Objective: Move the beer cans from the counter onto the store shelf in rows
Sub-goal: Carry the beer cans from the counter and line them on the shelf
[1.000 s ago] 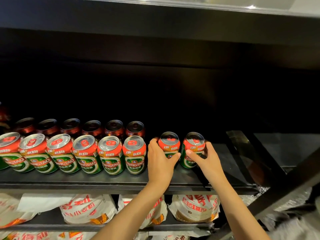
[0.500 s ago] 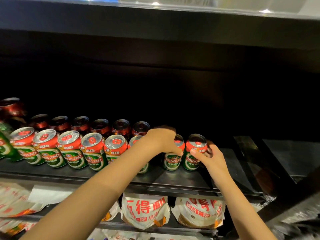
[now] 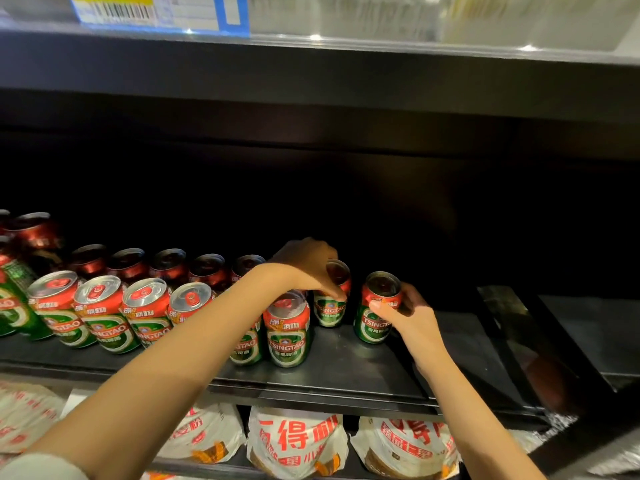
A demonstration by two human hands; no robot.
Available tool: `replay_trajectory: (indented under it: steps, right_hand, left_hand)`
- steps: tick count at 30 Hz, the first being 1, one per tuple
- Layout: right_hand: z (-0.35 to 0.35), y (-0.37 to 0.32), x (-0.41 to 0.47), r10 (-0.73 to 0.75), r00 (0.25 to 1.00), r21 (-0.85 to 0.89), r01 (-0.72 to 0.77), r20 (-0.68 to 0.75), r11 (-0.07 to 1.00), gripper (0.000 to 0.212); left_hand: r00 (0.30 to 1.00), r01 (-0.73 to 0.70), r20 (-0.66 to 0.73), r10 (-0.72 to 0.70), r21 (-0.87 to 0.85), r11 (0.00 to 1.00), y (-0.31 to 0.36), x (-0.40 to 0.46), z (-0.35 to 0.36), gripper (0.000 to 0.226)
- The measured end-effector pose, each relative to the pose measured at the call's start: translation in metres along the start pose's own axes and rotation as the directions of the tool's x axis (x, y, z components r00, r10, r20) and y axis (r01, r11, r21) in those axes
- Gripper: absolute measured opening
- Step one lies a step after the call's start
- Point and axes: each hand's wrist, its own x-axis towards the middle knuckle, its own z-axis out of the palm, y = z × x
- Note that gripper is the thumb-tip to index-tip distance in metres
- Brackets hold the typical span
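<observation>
A long black metal store shelf (image 3: 363, 368) fills the view, and both arms are reaching in over it. Along it run two rows of red-and-green aluminium beer cans: a front row (image 3: 104, 313) gleaming in the light, a back row (image 3: 169, 266) half lost in shadow. Below sit white printed food packets (image 3: 298, 441), and up top a blue-edged price label (image 3: 159, 12).

Now the action. The left hand (image 3: 308, 265) comes over the front row, fingers curled down round the rim of a back-row can (image 3: 330, 306) that stands on the shelf at the row's end. The right hand (image 3: 405, 313) wraps the side of the rightmost can (image 3: 375, 311), thumb across its label, base on or just above the shelf; I cannot tell which.

Here is the danger: that left forearm passes right over the front can (image 3: 287, 327). Drop the wrist on the way out and it could knock the can into its neighbours. The right-hand can stands apart from the row, so a hasty shove could leave a crooked line.
</observation>
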Motion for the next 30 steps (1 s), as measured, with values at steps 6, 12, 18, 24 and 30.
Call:
replay_trajectory:
  steps: [6, 12, 18, 24, 30]
  right_hand:
    - [0.014, -0.002, 0.015, -0.001, 1.000, 0.058, 0.001, -0.010, 0.998, 0.052]
    - [0.016, -0.005, 0.021, 0.004, 1.000, 0.024, -0.004, 0.003, 1.000, 0.052]
    - [0.018, 0.000, 0.022, 0.000, 1.000, 0.008, 0.000, -0.013, 1.000, 0.053]
    - [0.022, -0.001, 0.023, 0.032, 0.999, -0.021, -0.033, -0.021, 0.999, 0.050]
    - [0.028, -0.008, 0.015, 0.095, 0.994, -0.063, -0.099, -0.061, 0.993, 0.062]
  left_hand:
    - [0.999, 0.026, 0.043, -0.023, -0.056, 0.998, -0.008, 0.008, 0.005, 0.059]
    - [0.997, 0.026, 0.069, -0.021, -0.071, 0.997, -0.011, 0.011, 0.006, 0.062]
    - [0.995, 0.012, 0.103, -0.004, -0.081, 0.997, -0.014, 0.015, 0.007, 0.066]
    - [0.989, -0.021, 0.140, 0.051, -0.205, 0.979, -0.021, 0.016, 0.008, 0.059]
    - [0.982, -0.055, 0.162, 0.099, -0.256, 0.965, -0.029, 0.019, 0.012, 0.058]
